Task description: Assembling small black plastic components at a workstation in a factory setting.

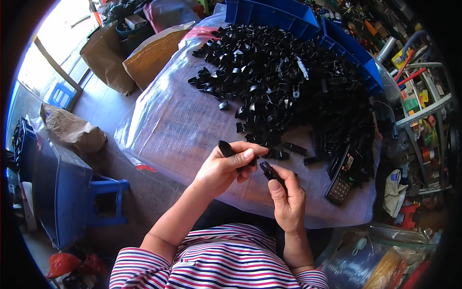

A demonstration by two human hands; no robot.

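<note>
My left hand (224, 166) is closed around a small black plastic part (225, 148), whose rounded end sticks up past the thumb. Just to its right, my right hand (288, 195) grips another dark piece (267, 169), longish with a shiny tip, between thumb and fingers. The two pieces are close together but seem apart. Beyond both hands spreads a large heap of black plastic parts (274, 67), some with shiny faces. A few loose ones lie near my fingertips, among them an oblong black piece (295, 149). What my curled left fingers cover is hidden.
A white woven sheet (159, 125) covers the work surface. At its right lies a black calculator or remote (342, 180) with buttons. Blue plastic bins (274, 17) line the far edge. A blue stool (108, 200) stands on the left, and a cluttered rack (423, 115) on the right.
</note>
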